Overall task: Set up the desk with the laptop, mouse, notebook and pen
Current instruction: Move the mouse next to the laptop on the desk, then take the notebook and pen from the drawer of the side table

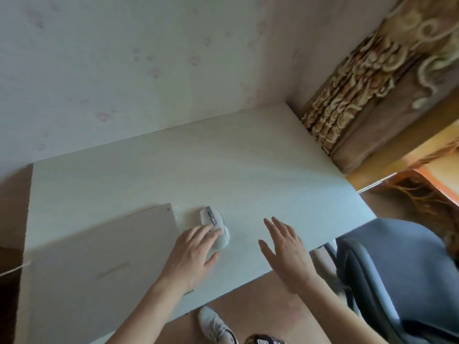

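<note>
Pale wood desk [223, 157] lies bare from the wall to its right edge beside a grey chair [397, 269]; a closed laptop [99, 256] sits near-left, the left hand [193, 252] draped over the white mouse [213, 224] just beside it, the right hand [288, 247] spread flat, holding nothing

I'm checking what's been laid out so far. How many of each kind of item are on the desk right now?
Laptop, closed: 1
Mouse, white, under the left hand: 1
Notebook: 0 in view
Pen: 0 in view
Total on the desk: 2
</note>
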